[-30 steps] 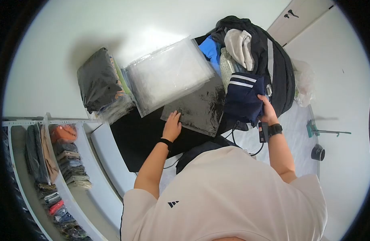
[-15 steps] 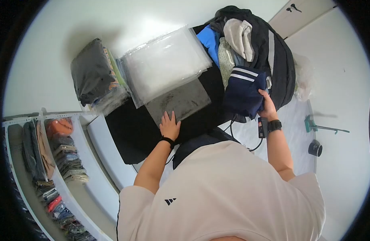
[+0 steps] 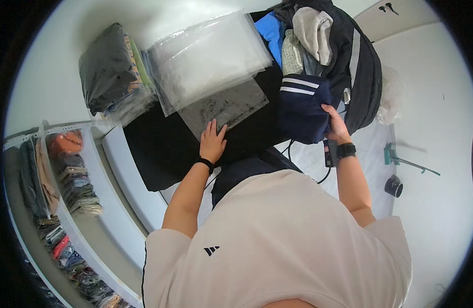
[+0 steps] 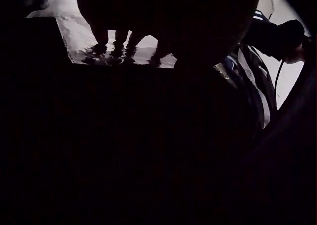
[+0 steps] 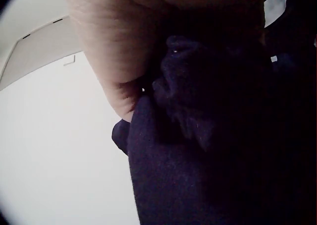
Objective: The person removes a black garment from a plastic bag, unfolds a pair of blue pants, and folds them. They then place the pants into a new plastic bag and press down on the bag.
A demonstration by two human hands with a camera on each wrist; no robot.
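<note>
My left hand rests with its fingers extended on the near edge of a clear plastic bag, which lies flat on a black surface. In the dark left wrist view, finger silhouettes touch the bag's pale sheet. My right hand grips the side of a folded navy garment with two white stripes. The right wrist view shows the palm close against the bunched dark cloth.
A stack of clear bags lies behind the single one. Bagged clothes stand at the back left. An open black bag holding garments sits at the back right. White shelves with folded clothes are at left.
The single clear bag has slid left and partly under the stack's near edge, with my left hand on it. My right hand keeps holding the navy garment. The head view has shifted.
</note>
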